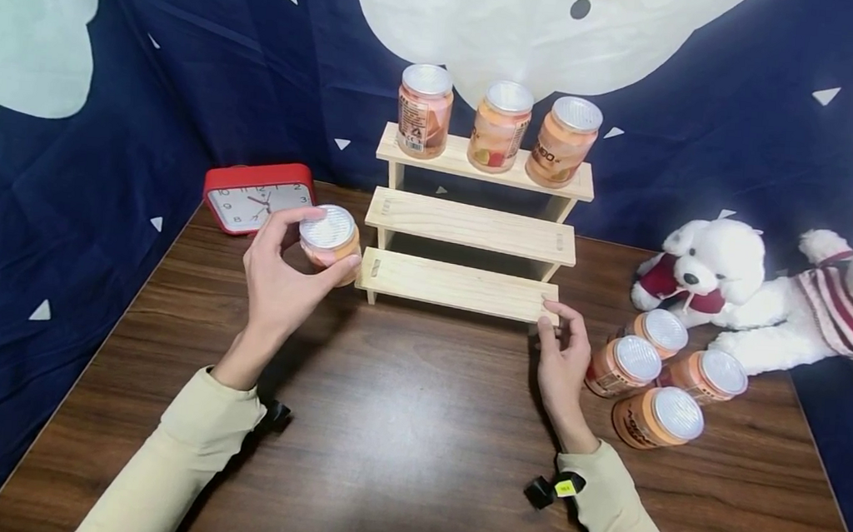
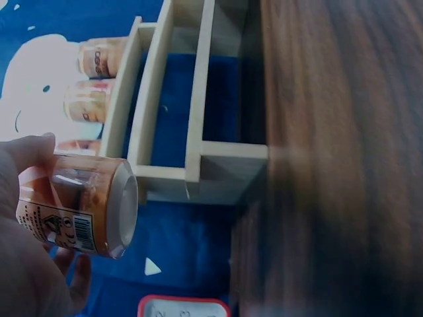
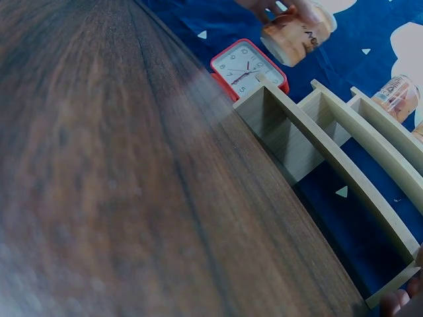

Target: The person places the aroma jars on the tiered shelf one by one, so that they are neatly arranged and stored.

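My left hand (image 1: 286, 276) grips a fruit jar (image 1: 329, 237) with a silver lid, thumb and fingers round its sides. In the left wrist view the jar (image 2: 82, 205) is raised above the tabletop, its barcode label showing. It is just left of a three-step wooden rack (image 1: 462, 285). At the right end of the rack's lowest step, my right hand (image 1: 563, 364) pinches the board's edge between thumb and fingers. Three similar jars (image 1: 499, 130) stand in a row on the top step; the middle and lowest steps carry none.
A red alarm clock (image 1: 259, 198) stands behind my left hand. Several more jars (image 1: 658, 418) are grouped on the brown table (image 1: 396, 464) to the right of my right hand. Two white plush toys (image 1: 720, 268) sit at the back right, before a dark blue cloth (image 1: 210, 57).
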The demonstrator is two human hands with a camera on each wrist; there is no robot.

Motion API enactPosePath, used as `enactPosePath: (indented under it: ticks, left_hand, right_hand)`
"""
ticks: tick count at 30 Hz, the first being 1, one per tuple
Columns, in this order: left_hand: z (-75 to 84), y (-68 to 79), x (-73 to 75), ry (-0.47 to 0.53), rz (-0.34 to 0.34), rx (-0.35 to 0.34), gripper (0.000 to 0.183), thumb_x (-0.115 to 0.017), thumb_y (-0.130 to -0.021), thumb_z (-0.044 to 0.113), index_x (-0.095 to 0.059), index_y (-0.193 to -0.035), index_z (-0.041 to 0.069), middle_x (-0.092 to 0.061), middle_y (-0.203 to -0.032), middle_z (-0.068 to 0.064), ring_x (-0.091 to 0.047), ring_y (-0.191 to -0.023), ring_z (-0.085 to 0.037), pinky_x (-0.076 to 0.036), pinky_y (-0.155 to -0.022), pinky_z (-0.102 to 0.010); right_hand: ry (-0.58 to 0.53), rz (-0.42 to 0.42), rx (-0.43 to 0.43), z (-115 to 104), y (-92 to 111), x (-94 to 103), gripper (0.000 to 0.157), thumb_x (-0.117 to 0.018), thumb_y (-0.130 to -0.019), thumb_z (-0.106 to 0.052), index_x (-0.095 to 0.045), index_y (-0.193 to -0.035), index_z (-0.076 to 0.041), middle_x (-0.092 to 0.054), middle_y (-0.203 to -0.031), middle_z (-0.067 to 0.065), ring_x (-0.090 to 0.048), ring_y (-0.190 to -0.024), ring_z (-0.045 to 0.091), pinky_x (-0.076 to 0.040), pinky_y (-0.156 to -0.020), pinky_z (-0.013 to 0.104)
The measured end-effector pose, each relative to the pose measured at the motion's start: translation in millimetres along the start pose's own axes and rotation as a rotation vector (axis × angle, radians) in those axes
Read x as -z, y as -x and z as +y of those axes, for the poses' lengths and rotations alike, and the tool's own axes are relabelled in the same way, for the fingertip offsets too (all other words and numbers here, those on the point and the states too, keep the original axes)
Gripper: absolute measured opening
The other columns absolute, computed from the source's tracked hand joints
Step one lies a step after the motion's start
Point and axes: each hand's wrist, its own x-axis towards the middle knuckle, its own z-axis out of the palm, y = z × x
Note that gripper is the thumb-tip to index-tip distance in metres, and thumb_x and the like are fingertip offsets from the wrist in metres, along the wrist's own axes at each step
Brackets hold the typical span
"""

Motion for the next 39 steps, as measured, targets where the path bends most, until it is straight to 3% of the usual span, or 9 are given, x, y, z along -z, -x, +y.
enactPosePath:
  ticks: [11, 19, 26, 32, 39]
  left_hand:
    - [12.9, -13.9, -20.0, 0.05, -0.022, -0.032, 0.064, -0.106, -0.069, 0.012, -0.077, -0.125, 0.005, -0.078, -0.122, -0.009, -0.069, -0.106, -0.015, -0.051, -0.094, -0.022]
    - [24.4, -26.4, -36.2, 0.105, -0.025, -0.033, 0.063, -0.106, -0.069, 0.01, -0.077, -0.125, 0.004, -0.076, -0.122, -0.011, -0.066, -0.105, -0.017, -0.051, -0.089, -0.025]
    - [29.0, -38.2, -49.4, 0.108, -0.047, -0.051, 0.064, -0.106, -0.071, 0.014, -0.077, -0.127, 0.006, -0.075, -0.125, -0.009, -0.068, -0.107, -0.017, -0.052, -0.091, -0.025]
    - [29.2, -43.1, -60.1, 0.138, -0.055, -0.015, 0.065, -0.106, -0.071, 0.014, -0.076, -0.128, 0.007, -0.075, -0.124, -0.008, -0.068, -0.105, -0.02, -0.053, -0.085, -0.022]
    - [25.7, -45.3, -71.1, 0.15, -0.086, 0.018, 0.063, -0.105, -0.076, 0.017, -0.076, -0.131, 0.01, -0.075, -0.123, -0.006, -0.066, -0.1, -0.012, -0.054, -0.08, -0.023]
  right_hand:
    - [-0.008, -0.005, 0.002, 0, -1, -1.8, 0.022, -0.066, -0.108, 0.003, -0.069, -0.129, 0.008, -0.069, -0.119, 0.0, -0.059, -0.08, 0.007, -0.052, -0.071, 0.018]
    - [-0.005, -0.001, 0.01, 0, -1, -1.1, 0.023, -0.065, -0.106, 0.005, -0.07, -0.128, 0.008, -0.065, -0.101, -0.002, -0.059, -0.078, 0.011, -0.052, -0.069, 0.018]
    - [-0.007, 0.001, 0.011, 0, -1, -0.5, 0.023, -0.065, -0.107, 0.005, -0.07, -0.129, 0.008, -0.067, -0.106, -0.001, -0.059, -0.078, 0.01, -0.052, -0.069, 0.017]
    - [-0.014, 0.0, 0.02, 0, -1, -1.0, 0.022, -0.066, -0.107, 0.005, -0.069, -0.128, 0.009, -0.068, -0.11, -0.004, -0.059, -0.078, 0.01, -0.051, -0.068, 0.017]
    - [-0.013, 0.003, 0.022, 0, 0, -0.5, 0.022, -0.066, -0.107, 0.004, -0.069, -0.129, 0.009, -0.069, -0.113, -0.006, -0.059, -0.078, 0.007, -0.052, -0.069, 0.017]
